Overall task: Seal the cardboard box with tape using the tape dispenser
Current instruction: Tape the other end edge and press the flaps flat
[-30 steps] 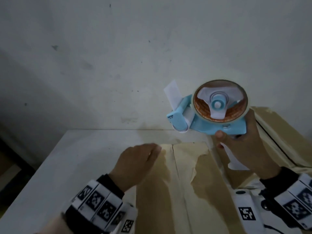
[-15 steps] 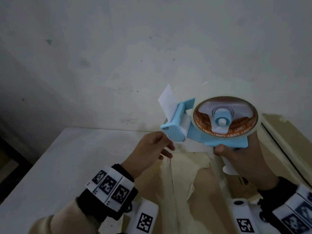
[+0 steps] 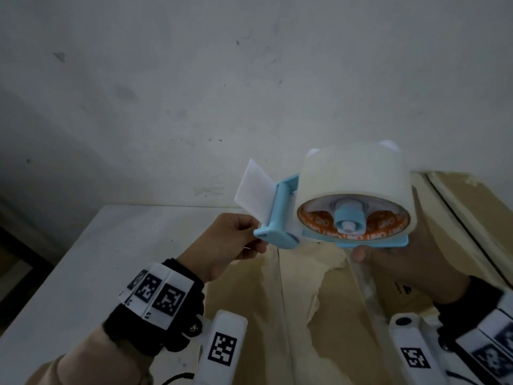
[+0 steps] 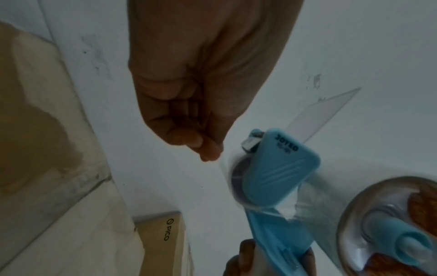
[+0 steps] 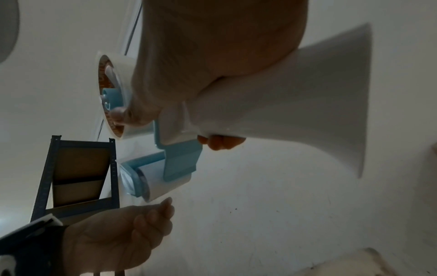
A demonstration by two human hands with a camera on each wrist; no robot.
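My right hand (image 3: 388, 262) grips the white handle (image 5: 295, 112) of a light-blue tape dispenser (image 3: 280, 236) and holds it in the air above the cardboard box (image 3: 249, 315). The pale tape roll (image 3: 352, 184) has an orange core and faces me. My left hand (image 3: 247, 237) is at the dispenser's roller end. In the left wrist view its thumb and fingertip (image 4: 208, 149) pinch the clear tape end that runs to the roller (image 4: 236, 179). The box's top flaps are closed, with a seam down the middle and torn paper patches on top.
The box lies on a white table (image 3: 83, 259) against a white wall. A second cardboard piece (image 3: 458, 218) leans at the right. A small brown box marked PICO (image 4: 163, 239) sits by the wall. A blue metal shelf (image 5: 78, 177) stands further off.
My left hand rose from the box top to the dispenser's roller and now pinches the tape end. The dispenser has tilted, so the roll's outer face shows.
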